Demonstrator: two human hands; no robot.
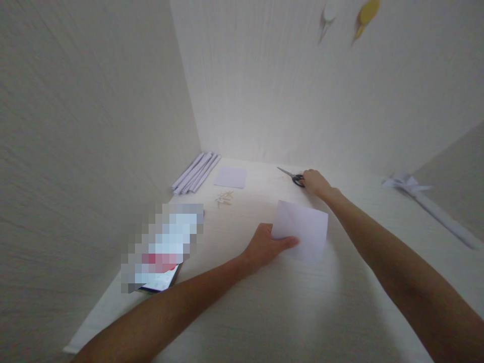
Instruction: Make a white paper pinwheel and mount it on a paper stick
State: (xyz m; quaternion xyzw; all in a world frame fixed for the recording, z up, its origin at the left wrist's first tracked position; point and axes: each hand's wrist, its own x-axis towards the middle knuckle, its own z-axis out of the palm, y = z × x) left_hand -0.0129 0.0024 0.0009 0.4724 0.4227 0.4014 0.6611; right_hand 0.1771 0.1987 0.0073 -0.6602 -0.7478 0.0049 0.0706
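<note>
Head view: left hand (264,248) holds paper (302,229); right hand (315,182) grasps scissors (293,176).

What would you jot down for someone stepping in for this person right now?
Left hand: pinching a white paper sheet by its near-left edge, lifted a little off the table.
Right hand: stretched to the far side, on the handle of the scissors; grip not clear.
Also there: paper rolls in the back corner, a small paper square, some tan sticks, a phone at the left.
Done: sheet in hand, uncut as far as shows.
Left: scissors not yet lifted.
</note>
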